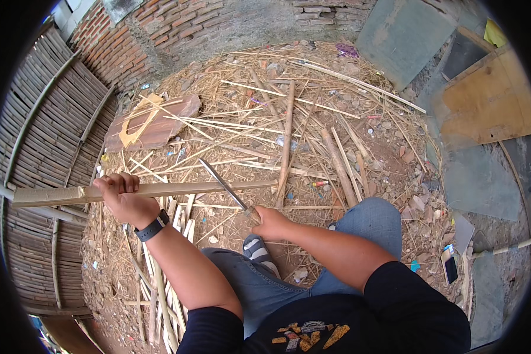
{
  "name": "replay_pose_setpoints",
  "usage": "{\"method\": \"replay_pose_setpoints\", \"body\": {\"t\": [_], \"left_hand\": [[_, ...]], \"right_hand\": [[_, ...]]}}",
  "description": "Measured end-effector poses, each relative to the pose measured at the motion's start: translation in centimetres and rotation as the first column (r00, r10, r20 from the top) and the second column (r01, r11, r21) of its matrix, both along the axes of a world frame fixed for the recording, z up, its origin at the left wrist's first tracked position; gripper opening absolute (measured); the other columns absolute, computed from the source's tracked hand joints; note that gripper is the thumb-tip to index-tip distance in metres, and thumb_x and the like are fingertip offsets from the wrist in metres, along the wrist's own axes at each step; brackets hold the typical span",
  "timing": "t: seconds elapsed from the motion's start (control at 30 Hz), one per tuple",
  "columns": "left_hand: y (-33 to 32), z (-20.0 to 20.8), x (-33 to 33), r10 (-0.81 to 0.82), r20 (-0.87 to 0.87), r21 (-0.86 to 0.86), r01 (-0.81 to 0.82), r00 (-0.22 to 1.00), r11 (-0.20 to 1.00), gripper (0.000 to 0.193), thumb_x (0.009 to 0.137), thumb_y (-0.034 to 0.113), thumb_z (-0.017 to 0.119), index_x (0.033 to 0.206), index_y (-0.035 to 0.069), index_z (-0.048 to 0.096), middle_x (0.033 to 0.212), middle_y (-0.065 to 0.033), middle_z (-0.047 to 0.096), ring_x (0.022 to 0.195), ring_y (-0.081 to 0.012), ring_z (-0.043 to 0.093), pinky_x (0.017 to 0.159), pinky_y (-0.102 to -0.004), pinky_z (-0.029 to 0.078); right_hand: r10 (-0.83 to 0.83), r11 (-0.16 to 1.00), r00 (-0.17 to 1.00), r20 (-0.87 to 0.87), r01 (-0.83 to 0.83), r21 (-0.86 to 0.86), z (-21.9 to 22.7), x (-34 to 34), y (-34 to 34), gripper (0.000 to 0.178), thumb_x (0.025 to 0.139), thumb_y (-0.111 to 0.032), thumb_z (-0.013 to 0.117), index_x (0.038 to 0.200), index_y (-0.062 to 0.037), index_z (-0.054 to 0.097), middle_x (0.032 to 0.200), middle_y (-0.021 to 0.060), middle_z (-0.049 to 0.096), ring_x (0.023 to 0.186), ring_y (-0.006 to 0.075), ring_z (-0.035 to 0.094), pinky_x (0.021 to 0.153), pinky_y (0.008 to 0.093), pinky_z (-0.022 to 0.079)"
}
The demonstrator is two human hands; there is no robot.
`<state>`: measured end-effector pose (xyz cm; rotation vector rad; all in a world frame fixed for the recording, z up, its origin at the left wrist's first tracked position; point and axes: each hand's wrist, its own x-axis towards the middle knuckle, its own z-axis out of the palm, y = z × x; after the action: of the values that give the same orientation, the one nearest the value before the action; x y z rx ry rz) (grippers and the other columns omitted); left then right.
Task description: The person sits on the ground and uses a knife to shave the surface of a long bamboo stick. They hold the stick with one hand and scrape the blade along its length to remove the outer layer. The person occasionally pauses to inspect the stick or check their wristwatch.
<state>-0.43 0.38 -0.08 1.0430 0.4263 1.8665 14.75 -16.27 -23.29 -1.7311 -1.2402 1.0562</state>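
Observation:
My left hand (128, 202), with a dark band on its wrist, is wrapped round a long pale slat (183, 189) that looks like split bamboo. The slat runs nearly level from the far left to the middle of the view and tapers at its right end. In my right hand (272, 224) is a knife (219, 179), gripped by its wooden handle. Its narrow blade slants up and left, crossing the slat near the tapered end. Whether the edge touches the slat, I cannot tell.
Cut strips (170, 295) lie heaped below my left arm. Poles (288, 138), sticks and shavings litter the ground ahead. A brown board (153, 125) lies far left. Bamboo fencing (47, 147), a brick wall (183, 29) and leaning panels (484, 97) surround me. A phone (449, 265) rests at right.

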Motion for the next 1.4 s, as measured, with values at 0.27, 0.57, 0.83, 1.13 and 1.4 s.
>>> {"method": "replay_pose_setpoints", "body": {"t": [0.27, 0.57, 0.83, 1.13, 1.4], "left_hand": [[-0.8, 0.3, 0.6, -0.010, 0.016, -0.005, 0.010, 1.000, 1.000, 0.035, 0.100, 0.039, 0.053, 0.077, 0.013, 0.044, 0.061, 0.0032, 0.031, 0.052, -0.0085, 0.029, 0.049, -0.0244, 0.024], [-0.3, 0.0, 0.4, -0.014, 0.016, 0.018, 0.014, 1.000, 1.000, 0.036, 0.100, 0.040, 0.053, 0.078, 0.013, 0.044, 0.061, 0.0035, 0.031, 0.052, -0.0086, 0.028, 0.049, -0.0240, 0.023], [-0.2, 0.0, 0.2, -0.014, 0.020, 0.014, 0.013, 1.000, 1.000, 0.037, 0.100, 0.040, 0.053, 0.077, 0.013, 0.043, 0.061, 0.0036, 0.029, 0.052, -0.0086, 0.027, 0.049, -0.0239, 0.023], [-0.2, 0.0, 0.2, -0.014, 0.019, 0.020, 0.013, 1.000, 1.000, 0.037, 0.100, 0.040, 0.053, 0.076, 0.014, 0.042, 0.061, 0.0035, 0.029, 0.052, -0.0086, 0.027, 0.049, -0.0245, 0.023], [0.0, -0.1, -0.1, -0.016, 0.023, 0.008, 0.016, 1.000, 1.000, 0.036, 0.099, 0.039, 0.054, 0.075, 0.014, 0.043, 0.061, 0.0031, 0.031, 0.052, -0.0089, 0.029, 0.049, -0.0248, 0.023]], "right_hand": [[0.021, 0.999, 0.999, 0.024, -0.022, 0.035, -0.6, -0.4, 0.1, 0.047, 0.076, -0.024, 0.071, 0.109, 0.0022, 0.050, 0.095, 0.0270, 0.063, 0.093, 0.0414, 0.063, 0.079, 0.0449, 0.049], [0.043, 0.999, 0.997, -0.071, -0.044, -0.010, 0.0, -0.6, 0.0, 0.046, 0.075, -0.025, 0.073, 0.107, 0.0012, 0.051, 0.095, 0.0260, 0.064, 0.091, 0.0398, 0.064, 0.077, 0.0442, 0.050], [0.013, 0.998, 0.999, 0.032, -0.015, 0.064, -0.7, -0.6, 0.1, 0.044, 0.075, -0.024, 0.071, 0.104, 0.0016, 0.050, 0.090, 0.0259, 0.063, 0.088, 0.0395, 0.064, 0.076, 0.0447, 0.050], [0.017, 0.995, 1.000, 0.016, -0.019, 0.095, -1.5, -0.6, 0.2, 0.044, 0.076, -0.023, 0.070, 0.104, 0.0026, 0.049, 0.090, 0.0263, 0.063, 0.087, 0.0397, 0.064, 0.075, 0.0449, 0.050], [0.046, 0.999, 0.999, 0.004, -0.046, -0.009, -1.3, -0.5, 0.3, 0.056, 0.078, -0.026, 0.073, 0.120, 0.0026, 0.051, 0.103, 0.0266, 0.064, 0.100, 0.0389, 0.063, 0.087, 0.0423, 0.048]]}}
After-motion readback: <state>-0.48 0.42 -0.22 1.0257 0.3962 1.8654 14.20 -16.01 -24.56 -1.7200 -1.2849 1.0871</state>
